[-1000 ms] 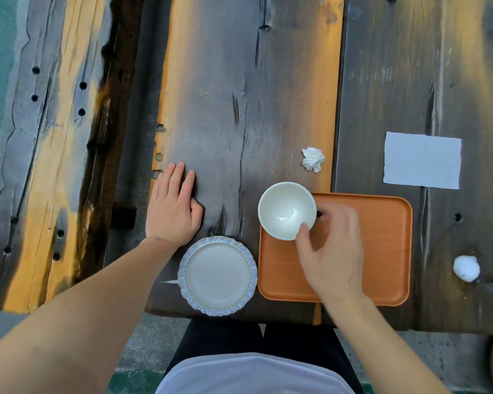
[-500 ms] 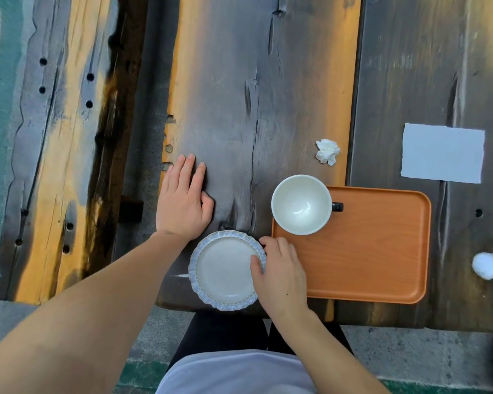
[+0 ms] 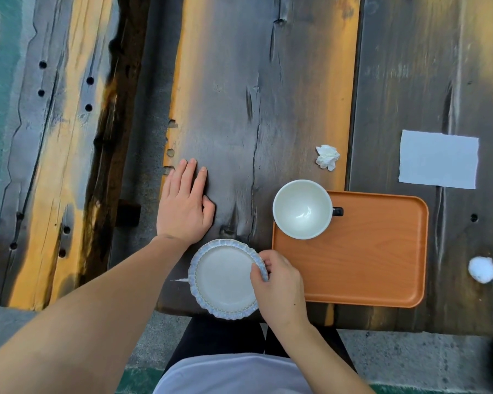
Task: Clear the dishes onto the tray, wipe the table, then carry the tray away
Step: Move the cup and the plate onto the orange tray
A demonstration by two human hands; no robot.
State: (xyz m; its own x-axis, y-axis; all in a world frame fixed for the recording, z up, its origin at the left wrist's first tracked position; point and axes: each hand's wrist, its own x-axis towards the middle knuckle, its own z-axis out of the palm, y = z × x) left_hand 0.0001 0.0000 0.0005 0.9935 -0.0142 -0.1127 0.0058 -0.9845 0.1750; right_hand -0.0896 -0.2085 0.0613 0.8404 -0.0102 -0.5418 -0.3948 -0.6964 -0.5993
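Plate (image 3: 224,281): one, scalloped pale-blue rim, lying flat on the worktop (image 3: 268,95) at its near edge, just beside the left side of the tray (image 3: 382,265) and not on it. The right hand (image 3: 279,288) grasps its right rim, fingers (image 3: 264,258) curled over the edge and thumb laid on the upper face. Whether the plate has left the surface cannot be told.

Cup (image 3: 302,209): one, white, empty, with a dark handle pointing right. It stands on the far left corner of the tray, its bowl overhanging the tray's rim in this view.

Tray: one, orange, lying flat on the worktop near its front edge, otherwise bare.

Left hand (image 3: 184,206): released, fingers straight, resting palm-down on the worktop beyond the plate, holding nothing.

Progress, as judged: clearing is half done. One dish of two is on the tray; the plate is the step in hand. Wiping and carrying away are not begun.

Other items, counted: one crumpled tissue (image 3: 328,156) beyond the cup; one white ball of paper (image 3: 481,269) to the right of the tray; one flat sheet of paper (image 3: 439,159) at the far right, untouched and likely the wiping material.
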